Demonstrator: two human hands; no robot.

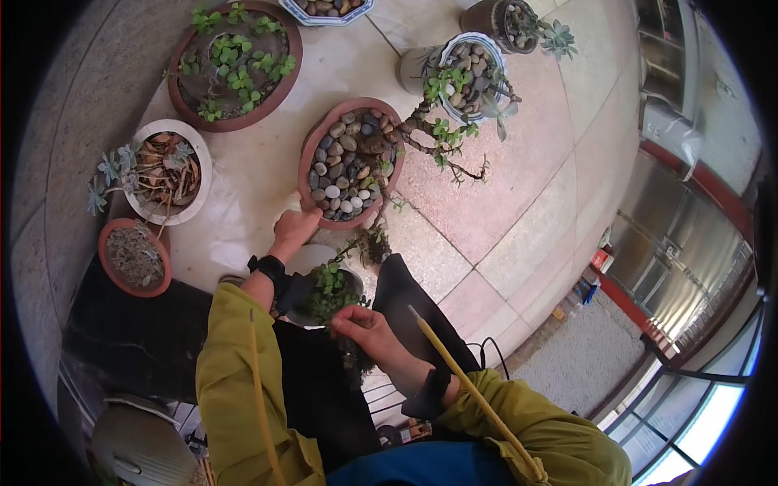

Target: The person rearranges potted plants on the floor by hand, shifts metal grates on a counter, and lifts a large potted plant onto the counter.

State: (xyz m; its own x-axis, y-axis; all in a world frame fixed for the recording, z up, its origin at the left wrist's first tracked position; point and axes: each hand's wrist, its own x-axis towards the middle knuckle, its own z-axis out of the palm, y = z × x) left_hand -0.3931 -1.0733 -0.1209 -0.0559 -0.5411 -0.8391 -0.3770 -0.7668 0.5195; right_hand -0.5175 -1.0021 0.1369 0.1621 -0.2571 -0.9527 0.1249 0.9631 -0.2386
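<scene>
The right grip [373,337] is pinched together at the edge of a leafy green plant [330,287], seen at a pale round pot [311,257] by the lap; whether a leaf is held cannot be told. An oval terracotta pot [306,166], filled with pebbles [344,172], is touched at its rim by the left grip [293,230], whose closure cannot be told. Farther left, a succulent [113,170] is held in a white pot [205,172].

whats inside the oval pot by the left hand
The pot holds rounded pebbles in greys and browns, with a plant's woody trunk among them. The pebbles cover whatever lies beneath.
</scene>
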